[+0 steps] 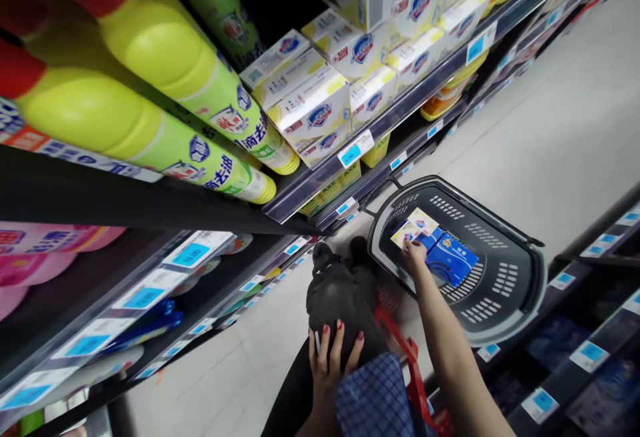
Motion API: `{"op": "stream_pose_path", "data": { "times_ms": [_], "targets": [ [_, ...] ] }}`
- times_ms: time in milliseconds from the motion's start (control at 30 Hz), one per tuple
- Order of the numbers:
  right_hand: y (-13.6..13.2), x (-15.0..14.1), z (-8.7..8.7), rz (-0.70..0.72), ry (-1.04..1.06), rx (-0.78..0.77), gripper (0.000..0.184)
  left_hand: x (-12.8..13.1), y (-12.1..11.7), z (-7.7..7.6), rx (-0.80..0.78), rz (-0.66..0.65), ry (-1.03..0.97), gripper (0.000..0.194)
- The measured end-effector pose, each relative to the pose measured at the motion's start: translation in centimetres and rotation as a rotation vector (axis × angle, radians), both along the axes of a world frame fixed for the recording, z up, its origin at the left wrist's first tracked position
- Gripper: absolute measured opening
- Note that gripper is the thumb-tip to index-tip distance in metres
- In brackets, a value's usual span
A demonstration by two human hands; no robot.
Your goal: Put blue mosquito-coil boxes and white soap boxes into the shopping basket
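My right hand [414, 254] reaches down into a dark grey shopping basket [520, 237] on the floor. Its fingers are closed at the lower edge of a white and yellow soap box [423, 220], which looks like the boxes on the shelf. Beside that box, and partly overlapped by my hand, lies a blue packet [453, 257] with a yellow mark. My left hand [331, 357] rests on my dark-trousered knee, fingers spread and holding nothing.
Stacked soap boxes [320, 117] and yellow-green bottles [200, 90] with red caps fill the shelf ahead. Lower shelves with price tags [190, 254] run along the left, and another shelf [590, 354] stands at right. A red frame [413, 364] is beside my leg.
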State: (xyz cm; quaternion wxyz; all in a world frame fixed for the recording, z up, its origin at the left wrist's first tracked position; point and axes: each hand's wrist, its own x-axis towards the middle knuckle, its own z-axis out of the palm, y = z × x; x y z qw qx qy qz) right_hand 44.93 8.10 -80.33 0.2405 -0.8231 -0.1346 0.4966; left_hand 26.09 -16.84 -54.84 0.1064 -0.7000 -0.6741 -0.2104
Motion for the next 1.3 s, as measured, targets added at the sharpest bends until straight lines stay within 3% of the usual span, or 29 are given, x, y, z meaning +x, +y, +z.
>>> {"op": "stream_pose_path", "data": {
  "times_ms": [167,533,667,767,833,933,1033,1133,1300],
  "targets": [
    [0.2,0.0,0.4,0.0,-0.095,-0.046,0.037,0.0,-0.3,0.2,-0.053,0.0,-0.006,0.03],
    [0.3,-1.2,2.3,0.165,-0.182,0.0,0.036,0.1,-0.4,0.6,-0.081,0.013,-0.03,0.03],
    [0.6,-0.9,3.9,0.298,-0.315,-0.006,0.034,-0.1,-0.4,0.4,-0.056,0.015,-0.001,0.028],
    [1.4,1.1,5.6,0.378,-0.491,0.054,0.048,-0.2,-0.5,0.2,-0.055,0.017,0.002,0.026],
    [2.5,3.0,6.3,0.517,-0.644,0.122,0.059,-0.3,-0.7,0.1,-0.07,0.018,0.003,0.027],
    [4.3,5.8,6.5,0.943,-0.811,0.135,0.074,-0.4,-0.9,0.2,-0.103,0.009,-0.009,0.029],
    [5.8,7.5,5.8,1.253,-0.842,0.095,0.068,-0.3,-0.9,0.5,-0.123,0.007,-0.023,0.03],
    [6.5,8.2,5.1,1.346,-0.855,0.108,0.052,-0.1,-1.0,0.8,-0.167,0.012,-0.029,0.031],
    [6.5,8.7,4.7,1.364,-0.879,0.133,0.051,-0.1,-1.2,0.9,-0.192,0.003,-0.027,0.034]
  ]
}}
